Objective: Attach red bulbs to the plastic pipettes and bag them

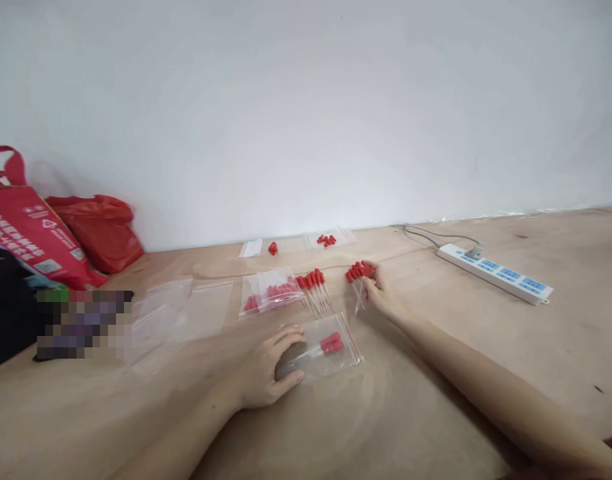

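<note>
My left hand (269, 370) rests on the left end of a clear zip bag (353, 353), its thumb and fingers spread apart. Inside that bag lie a few droppers (332, 342) with red bulbs and thin clear stems. Farther right, my right hand (379, 290) is closed on a bunch of red-bulbed droppers (356, 272), their stems pointing down toward the table. Between the hands, a row of loose droppers (313, 280) lies with bulbs facing the wall. Beside this row sit overlapping filled bags (279, 290) holding more red bulbs. The fingertips of my right hand are partly hidden.
Flat clear bags (186, 307) lie to the left. Near the wall are two bags with red bulbs (327, 240). A white power strip (496, 273) with a plugged-in cord is at right. Red bags (106, 233) and a blurred dark object (83, 327) occupy the left side.
</note>
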A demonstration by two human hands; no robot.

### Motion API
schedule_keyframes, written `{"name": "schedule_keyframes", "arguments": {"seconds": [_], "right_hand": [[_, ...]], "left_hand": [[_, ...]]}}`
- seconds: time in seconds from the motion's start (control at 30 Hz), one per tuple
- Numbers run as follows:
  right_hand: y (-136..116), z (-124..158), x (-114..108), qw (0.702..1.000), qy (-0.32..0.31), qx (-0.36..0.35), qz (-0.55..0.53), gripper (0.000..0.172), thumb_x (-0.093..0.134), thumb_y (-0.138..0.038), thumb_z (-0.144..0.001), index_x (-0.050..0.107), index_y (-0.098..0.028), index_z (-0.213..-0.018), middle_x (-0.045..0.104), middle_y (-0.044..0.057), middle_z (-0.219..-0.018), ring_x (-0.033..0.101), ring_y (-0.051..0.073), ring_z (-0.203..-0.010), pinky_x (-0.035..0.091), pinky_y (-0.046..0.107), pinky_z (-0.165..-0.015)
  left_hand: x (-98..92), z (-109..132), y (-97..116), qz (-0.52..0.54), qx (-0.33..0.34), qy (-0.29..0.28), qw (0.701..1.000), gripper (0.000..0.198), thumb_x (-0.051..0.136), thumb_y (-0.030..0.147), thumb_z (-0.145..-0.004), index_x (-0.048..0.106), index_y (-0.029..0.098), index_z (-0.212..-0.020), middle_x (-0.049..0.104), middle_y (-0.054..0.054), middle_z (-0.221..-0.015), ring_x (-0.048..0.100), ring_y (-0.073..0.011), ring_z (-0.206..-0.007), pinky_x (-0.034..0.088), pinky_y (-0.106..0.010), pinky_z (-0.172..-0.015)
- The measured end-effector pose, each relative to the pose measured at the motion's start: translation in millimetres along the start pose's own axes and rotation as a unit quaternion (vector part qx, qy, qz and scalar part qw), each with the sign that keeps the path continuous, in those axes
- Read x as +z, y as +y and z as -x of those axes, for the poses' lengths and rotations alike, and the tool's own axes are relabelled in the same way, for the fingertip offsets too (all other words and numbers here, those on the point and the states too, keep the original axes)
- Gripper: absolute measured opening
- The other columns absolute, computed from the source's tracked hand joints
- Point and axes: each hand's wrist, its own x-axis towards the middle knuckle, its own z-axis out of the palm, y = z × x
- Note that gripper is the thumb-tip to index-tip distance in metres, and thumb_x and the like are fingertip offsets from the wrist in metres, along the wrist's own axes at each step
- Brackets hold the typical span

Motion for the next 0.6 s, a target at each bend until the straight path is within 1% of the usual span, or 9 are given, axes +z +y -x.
{"name": "schedule_keyframes", "arguments": {"seconds": [0.07, 0.1, 0.17, 0.23, 0.33, 0.4, 0.53, 0.6], "right_hand": [[4, 15, -6, 0.998, 0.025, 0.020, -0.050, 0.036, 0.043, -0.028, -0.075, 0.036, -0.023, -0.110, 0.044, -0.006, -0.064, 0.041, 0.007, -0.041, 0.034, 0.020, -0.038], [5, 22, -6, 0.996, 0.036, 0.031, -0.069, 0.034, 0.044, -0.029, -0.075, 0.036, -0.023, -0.108, 0.041, -0.008, -0.061, 0.039, 0.007, -0.039, 0.032, 0.019, -0.036], [2, 33, -2, 0.991, 0.047, 0.053, -0.111, 0.033, 0.045, -0.030, -0.073, 0.036, -0.023, -0.104, 0.039, -0.009, -0.058, 0.040, 0.007, -0.039, 0.033, 0.019, -0.035], [-3, 40, 5, 0.985, 0.039, 0.075, -0.152, 0.033, 0.049, -0.031, -0.070, 0.036, -0.024, -0.100, 0.040, -0.009, -0.059, 0.044, 0.008, -0.041, 0.037, 0.019, -0.038], [-10, 45, 12, 0.972, 0.032, 0.109, -0.204, 0.037, 0.055, -0.031, -0.065, 0.035, -0.024, -0.095, 0.042, -0.009, -0.062, 0.049, 0.008, -0.047, 0.042, 0.021, -0.043], [-12, 45, 13, 0.966, 0.042, 0.126, -0.223, 0.038, 0.058, -0.032, -0.063, 0.035, -0.024, -0.093, 0.043, -0.009, -0.063, 0.051, 0.008, -0.049, 0.044, 0.021, -0.045], [-10, 43, 9, 0.963, 0.081, 0.126, -0.223, 0.037, 0.060, -0.031, -0.062, 0.035, -0.025, -0.089, 0.044, -0.008, -0.067, 0.051, 0.009, -0.051, 0.047, 0.024, -0.047], [-9, 43, 8, 0.963, 0.085, 0.124, -0.222, 0.037, 0.060, -0.032, -0.062, 0.034, -0.025, -0.089, 0.044, -0.007, -0.068, 0.053, 0.010, -0.052, 0.048, 0.026, -0.048]], "left_hand": [[-0.2, 0, 0, -0.002, -0.004, -0.002, 1.000, 0.038, 0.053, 0.028, -0.075, 0.045, 0.020, -0.112, 0.047, -0.009, -0.125, 0.039, -0.0253, -0.120, 0.034, -0.043, -0.098], [-0.2, 0, 0, -0.003, -0.006, -0.002, 1.000, 0.038, 0.053, 0.028, -0.075, 0.046, 0.021, -0.112, 0.047, -0.009, -0.125, 0.039, -0.0255, -0.119, 0.034, -0.043, -0.098], [0.0, -1, 0, -0.004, -0.008, -0.001, 1.000, 0.038, 0.053, 0.028, -0.075, 0.046, 0.021, -0.112, 0.047, -0.009, -0.125, 0.040, -0.0256, -0.119, 0.034, -0.044, -0.098], [0.4, -1, 0, -0.005, -0.007, -0.002, 1.000, 0.038, 0.053, 0.029, -0.076, 0.045, 0.021, -0.113, 0.047, -0.008, -0.126, 0.040, -0.0252, -0.119, 0.035, -0.043, -0.098], [1.1, -1, -2, -0.012, -0.009, -0.004, 1.000, 0.042, 0.052, 0.030, -0.076, 0.042, 0.021, -0.116, 0.046, -0.008, -0.127, 0.039, -0.0247, -0.119, 0.035, -0.042, -0.098], [1.7, -1, -3, -0.015, -0.017, -0.005, 1.000, 0.045, 0.052, 0.030, -0.077, 0.039, 0.021, -0.120, 0.045, -0.008, -0.128, 0.038, -0.0251, -0.121, 0.034, -0.042, -0.099], [3.4, 1, -6, -0.011, -0.016, -0.004, 1.000, 0.047, 0.052, 0.031, -0.078, 0.038, 0.023, -0.122, 0.044, -0.008, -0.129, 0.036, -0.0259, -0.122, 0.034, -0.044, -0.099], [4.4, 2, -7, -0.009, -0.011, -0.001, 1.000, 0.047, 0.052, 0.031, -0.078, 0.038, 0.023, -0.122, 0.044, -0.007, -0.129, 0.036, -0.0259, -0.122, 0.033, -0.044, -0.099]]}}
